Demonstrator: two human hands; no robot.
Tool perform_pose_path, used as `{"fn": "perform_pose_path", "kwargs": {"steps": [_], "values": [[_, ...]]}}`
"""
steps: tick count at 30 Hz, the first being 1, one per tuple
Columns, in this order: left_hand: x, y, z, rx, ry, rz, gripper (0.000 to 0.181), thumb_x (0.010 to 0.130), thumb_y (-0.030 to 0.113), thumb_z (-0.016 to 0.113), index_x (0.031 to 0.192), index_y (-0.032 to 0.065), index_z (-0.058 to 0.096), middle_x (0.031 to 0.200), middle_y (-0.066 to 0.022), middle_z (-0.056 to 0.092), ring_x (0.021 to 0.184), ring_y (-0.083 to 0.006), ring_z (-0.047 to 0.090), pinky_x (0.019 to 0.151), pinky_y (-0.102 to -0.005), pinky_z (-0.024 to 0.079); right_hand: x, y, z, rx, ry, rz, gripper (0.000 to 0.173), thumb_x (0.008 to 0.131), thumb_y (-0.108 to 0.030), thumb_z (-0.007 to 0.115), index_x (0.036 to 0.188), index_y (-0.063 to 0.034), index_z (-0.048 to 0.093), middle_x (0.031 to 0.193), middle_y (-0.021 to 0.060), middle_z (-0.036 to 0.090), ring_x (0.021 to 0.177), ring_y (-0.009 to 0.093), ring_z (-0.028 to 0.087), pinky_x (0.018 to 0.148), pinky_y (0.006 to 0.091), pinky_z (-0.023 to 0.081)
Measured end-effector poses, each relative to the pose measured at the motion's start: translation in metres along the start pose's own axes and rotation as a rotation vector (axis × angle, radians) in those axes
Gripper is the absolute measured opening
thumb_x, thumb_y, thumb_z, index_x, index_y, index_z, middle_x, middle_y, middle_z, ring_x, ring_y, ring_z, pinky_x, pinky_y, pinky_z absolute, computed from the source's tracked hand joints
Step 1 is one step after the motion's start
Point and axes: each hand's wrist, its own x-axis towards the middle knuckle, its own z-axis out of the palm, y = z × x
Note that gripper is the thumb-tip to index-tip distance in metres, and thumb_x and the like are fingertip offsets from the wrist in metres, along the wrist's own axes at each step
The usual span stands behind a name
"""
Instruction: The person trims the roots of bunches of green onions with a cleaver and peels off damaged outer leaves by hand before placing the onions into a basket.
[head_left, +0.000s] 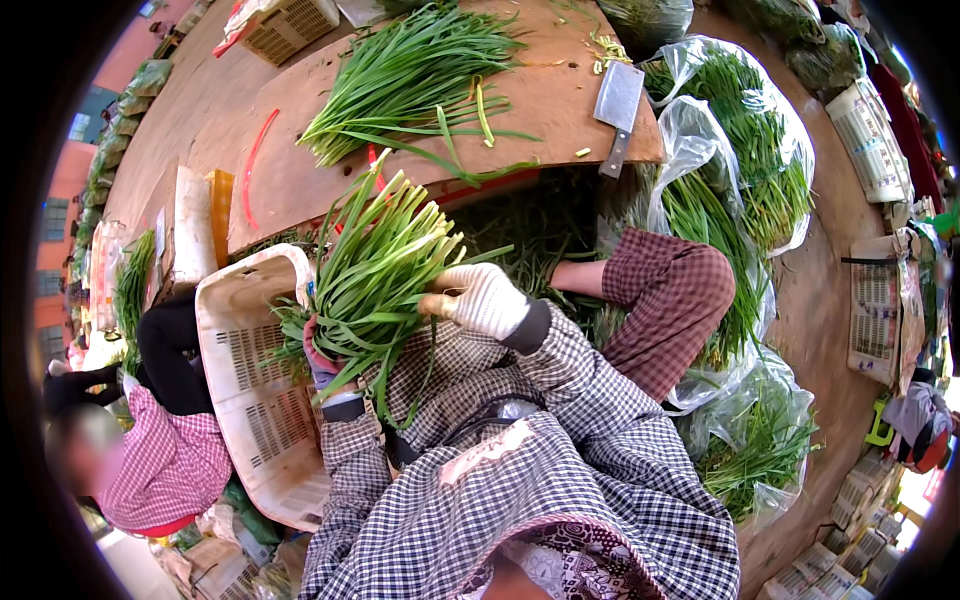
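Observation:
My left hand (324, 356), in a pink and purple glove, grips a loose bunch of garlic chives (382, 270) above my lap, its pale cut ends towards the upper right. Leaves cover most of those fingers. My right hand (480, 296), in a white striped glove, has its thumb and fingers closed at the bunch's right side. A large heap of garlic chives (420, 67) lies on the brown wooden board (285, 172) before me. A cleaver (619, 97) rests at the board's right edge, its black handle jutting past it.
At my left stands a white plastic crate (259, 390), with a person in pink checks (169, 465) beyond it. Clear plastic bags of greens (742, 142) line my right side. A red strip (259, 165) and cut stem pieces (611, 51) lie on the board.

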Motion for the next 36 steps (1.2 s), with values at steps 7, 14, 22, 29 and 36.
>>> {"fn": "perform_pose_path", "kwargs": {"steps": [7,14,22,29,36], "values": [[-0.002,0.007,-0.012,0.013,-0.034,-0.002,0.034,0.09,0.018,0.053,0.12,0.0024,0.052,0.119,-0.0141,0.059,0.102,-0.0238,0.062,0.089,-0.0388,0.053,0.001,-0.061,0.109,-0.381,-0.476,-0.337,0.018,0.081,-0.025,0.062,0.079,-0.0082,0.069,0.073,0.0134,0.065,0.066,0.029,0.062,0.061,0.0377,0.05],[-0.005,-0.003,0.022,0.291,-0.221,0.327,0.04,0.086,0.016,0.061,0.122,0.0021,0.051,0.121,-0.0145,0.058,0.105,-0.023,0.06,0.092,-0.038,0.051,-0.033,-0.027,0.122,-0.344,-0.63,-0.345,0.02,0.082,-0.025,0.063,0.08,-0.0057,0.07,0.066,0.0111,0.064,0.059,0.02,0.062,0.058,0.0305,0.051],[-0.002,0.005,0.016,-0.037,-0.171,0.072,0.03,0.09,0.015,0.054,0.117,0.0035,0.055,0.116,-0.0155,0.061,0.105,-0.0273,0.06,0.092,-0.0418,0.05,-0.061,0.043,-0.073,-1.019,0.112,0.074,0.024,0.073,-0.028,0.068,0.077,-0.0037,0.067,0.069,0.0169,0.063,0.066,0.031,0.063,0.061,0.0376,0.052],[0.009,0.01,0.015,-0.112,-0.091,-0.059,0.038,0.093,0.028,0.047,0.117,0.0005,0.056,0.116,-0.0171,0.062,0.104,-0.0297,0.061,0.092,-0.0445,0.05,0.001,0.008,-0.066,-0.372,0.369,-0.234,0.023,0.074,-0.016,0.072,0.093,-0.0033,0.07,0.085,0.012,0.069,0.077,0.019,0.066,0.069,0.0286,0.052],[0.01,0.019,0.039,-0.047,-0.128,-0.16,0.039,0.094,0.029,0.044,0.117,-0.0003,0.056,0.115,-0.0184,0.062,0.104,-0.0303,0.061,0.092,-0.0449,0.05,0.063,0.009,-0.038,0.331,-0.113,-0.066,0.03,0.083,-0.011,0.07,0.109,0.003,0.065,0.093,0.004,0.069,0.081,0.008,0.059,0.073,0.0252,0.051]]}}
